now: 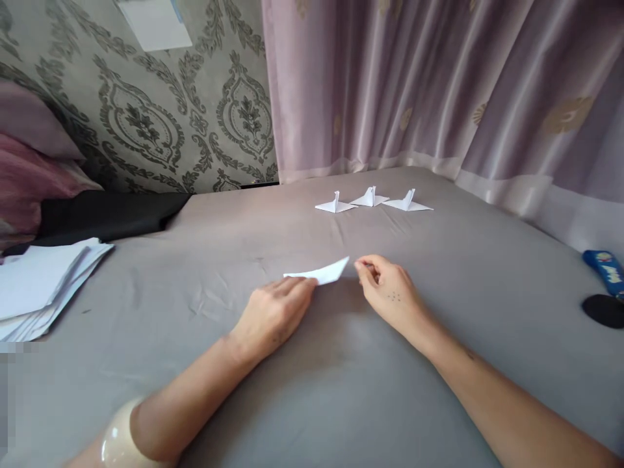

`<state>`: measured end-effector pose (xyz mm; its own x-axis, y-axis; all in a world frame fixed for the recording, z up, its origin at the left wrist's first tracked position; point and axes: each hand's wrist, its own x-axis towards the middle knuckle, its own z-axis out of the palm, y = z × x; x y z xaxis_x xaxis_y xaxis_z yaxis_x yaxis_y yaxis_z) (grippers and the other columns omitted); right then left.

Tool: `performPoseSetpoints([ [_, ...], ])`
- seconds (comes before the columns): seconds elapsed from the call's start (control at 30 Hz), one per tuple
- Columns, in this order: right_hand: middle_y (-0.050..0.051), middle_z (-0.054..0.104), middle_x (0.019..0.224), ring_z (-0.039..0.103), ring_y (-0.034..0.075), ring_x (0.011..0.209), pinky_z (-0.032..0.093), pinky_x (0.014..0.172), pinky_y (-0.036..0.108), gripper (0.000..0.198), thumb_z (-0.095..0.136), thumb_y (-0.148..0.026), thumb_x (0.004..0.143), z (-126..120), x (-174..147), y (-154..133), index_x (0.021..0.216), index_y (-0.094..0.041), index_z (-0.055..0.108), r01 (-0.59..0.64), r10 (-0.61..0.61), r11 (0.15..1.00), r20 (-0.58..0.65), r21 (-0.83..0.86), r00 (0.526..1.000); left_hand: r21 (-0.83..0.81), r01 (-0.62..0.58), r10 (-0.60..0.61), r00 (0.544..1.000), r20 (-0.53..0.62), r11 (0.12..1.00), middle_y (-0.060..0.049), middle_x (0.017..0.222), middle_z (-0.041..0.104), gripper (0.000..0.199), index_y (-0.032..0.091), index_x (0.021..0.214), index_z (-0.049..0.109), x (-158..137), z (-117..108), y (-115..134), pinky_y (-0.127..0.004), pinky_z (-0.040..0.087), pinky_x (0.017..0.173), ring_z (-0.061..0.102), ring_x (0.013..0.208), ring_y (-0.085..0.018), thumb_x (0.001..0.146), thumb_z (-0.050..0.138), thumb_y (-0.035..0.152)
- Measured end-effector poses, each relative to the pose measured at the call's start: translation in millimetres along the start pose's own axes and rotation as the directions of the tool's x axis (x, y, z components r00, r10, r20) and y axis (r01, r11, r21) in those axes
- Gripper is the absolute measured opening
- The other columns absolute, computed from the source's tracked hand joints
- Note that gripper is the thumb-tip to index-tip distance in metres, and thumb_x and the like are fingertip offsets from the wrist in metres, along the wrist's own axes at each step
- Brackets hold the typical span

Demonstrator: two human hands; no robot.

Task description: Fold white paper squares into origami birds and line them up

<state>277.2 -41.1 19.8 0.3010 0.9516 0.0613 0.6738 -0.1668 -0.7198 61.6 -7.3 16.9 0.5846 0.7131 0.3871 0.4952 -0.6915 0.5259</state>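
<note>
A folded strip of white paper (332, 272) is held low over the grey sheet, its right end angled upward. My left hand (279, 311) grips its left part, and the fingers cover that end. Just to the right of the paper's tip is my right hand (385, 281), with thumb and fingertips pinched together and a small gap between them and the paper. Nothing shows in that pinch. Beyond both hands, three folded white paper birds (336, 205) stand in a row with flat, spread wings and upright necks.
A stack of white paper sheets (43, 279) lies at the left, beside a black cloth (107, 214). At the right edge are a blue packet (604, 270) and a dark round object (604, 311). Purple curtains (390, 91) and a patterned wall (195, 117) border the grey sheet (312, 390).
</note>
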Motion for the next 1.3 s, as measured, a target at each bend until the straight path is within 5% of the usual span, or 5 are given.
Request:
performPoseSetpoints([
  [0.17,0.011,0.063,0.120,0.063,0.021,0.103,0.051,0.086,0.033,0.055,0.062,-0.055,0.080,1,-9,-15,0.123,-0.021,0.054,-0.120,0.051,0.886,0.164,0.447,0.985,-0.818,0.272,-0.592,0.800,-0.100,0.507,-0.001,0.079,0.071,0.020,0.019,0.089,0.063,12,-7,12,-0.027,0.053,0.065,0.065,0.068,-0.014,0.080,0.070,0.035],
  [0.27,0.010,0.062,0.126,0.059,0.022,0.115,0.048,0.095,0.034,0.058,0.068,-0.049,0.079,3,-13,-19,0.127,-0.021,0.053,-0.300,-0.015,0.681,0.422,0.668,0.906,-0.949,0.238,-0.619,0.783,0.061,0.207,0.000,0.081,0.070,0.021,0.019,0.089,0.056,15,-6,17,-0.028,0.054,0.072,0.066,0.071,-0.013,0.079,0.072,0.030],
  [0.43,0.009,0.069,0.113,0.063,0.022,0.105,0.050,0.091,0.035,0.040,0.073,-0.038,0.075,7,-10,-12,0.108,-0.018,0.065,-0.408,-0.016,0.504,0.480,0.762,0.877,-0.946,0.315,-0.579,0.786,0.218,0.071,-0.003,0.091,0.069,0.019,0.018,0.090,0.059,9,2,20,-0.033,0.054,0.083,0.066,0.084,-0.015,0.079,0.072,0.026],
  [0.97,0.001,0.069,0.084,0.066,0.019,0.079,0.050,0.076,0.034,0.049,0.065,-0.035,0.075,6,9,9,0.118,-0.019,0.048,-0.141,0.087,0.937,0.178,0.318,0.980,-0.510,0.693,-0.674,0.690,0.265,0.509,0.002,0.054,0.060,0.020,0.016,0.072,0.064,7,-10,-7,-0.022,0.039,0.048,0.049,0.045,-0.010,0.076,0.069,0.035],
  [1.3,0.005,0.059,0.100,0.059,0.013,0.070,0.046,0.068,0.027,0.015,0.049,-0.020,0.089,18,-12,8,0.097,-0.020,0.061,0.281,-0.274,0.950,0.072,-0.134,0.959,0.189,0.070,-0.077,0.997,0.031,0.979,-0.008,0.110,0.063,0.019,0.020,0.105,0.061,-11,5,-19,-0.035,0.054,0.081,0.062,0.094,-0.020,0.094,0.045,0.020],
])
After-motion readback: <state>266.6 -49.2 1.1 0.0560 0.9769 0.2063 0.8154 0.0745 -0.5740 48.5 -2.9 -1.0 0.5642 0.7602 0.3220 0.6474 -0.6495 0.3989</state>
